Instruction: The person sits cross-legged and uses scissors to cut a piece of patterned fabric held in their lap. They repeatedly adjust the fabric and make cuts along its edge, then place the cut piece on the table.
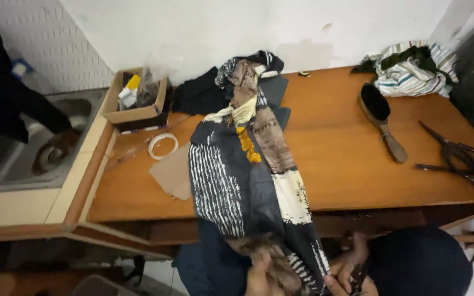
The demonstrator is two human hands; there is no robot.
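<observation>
Patterned cloth (253,170) draped over table (346,159) front edge, left of brush (382,118).
Soft, light, floppy, I'd judge; my left hand (261,277) and right hand (346,268) pinch its lower end closed.

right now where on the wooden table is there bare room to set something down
The widest bare patch of the table lies between the patterned cloth and the brush. A smaller strip runs in front of the brush toward the scissors. The left end is crowded: cardboard box, tape ring, cardboard sheet.
</observation>
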